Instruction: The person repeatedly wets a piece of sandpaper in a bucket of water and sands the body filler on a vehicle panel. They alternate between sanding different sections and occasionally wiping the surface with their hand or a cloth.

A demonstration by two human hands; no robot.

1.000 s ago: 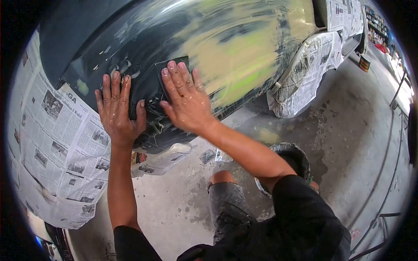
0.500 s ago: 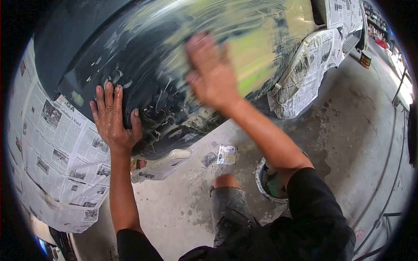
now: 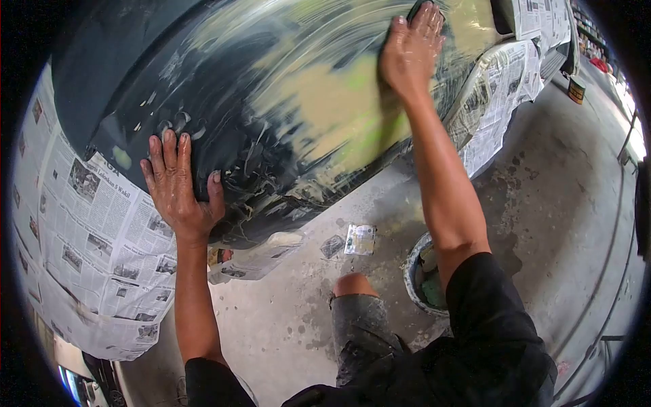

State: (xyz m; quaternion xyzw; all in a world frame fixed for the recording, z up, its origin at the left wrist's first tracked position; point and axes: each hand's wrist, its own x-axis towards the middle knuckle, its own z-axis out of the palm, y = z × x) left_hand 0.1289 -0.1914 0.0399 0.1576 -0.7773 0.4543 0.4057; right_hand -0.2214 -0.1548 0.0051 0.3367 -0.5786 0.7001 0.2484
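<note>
A dark car body panel (image 3: 224, 88), wet and smeared with pale yellow filler and a milky film, fills the upper middle of the view. My left hand (image 3: 178, 183) lies flat on its lower left part, fingers spread, holding nothing. At the panel's upper right, my right hand (image 3: 412, 57) presses a dark piece of sandpaper (image 3: 413, 9) against the surface; its edge shows around the fingertips, and the rest is hidden beneath them.
Newspaper sheets (image 3: 102, 237) cover the left side, and more masking paper (image 3: 498, 95) wraps the right. On the concrete floor stand a bucket (image 3: 409, 271) with murky contents and a small can (image 3: 576, 89). A printed packet (image 3: 360, 239) lies near my knee.
My right hand has swept up and to the right across the panel, wiping streaks in the wet film. The left hand stays in place.
</note>
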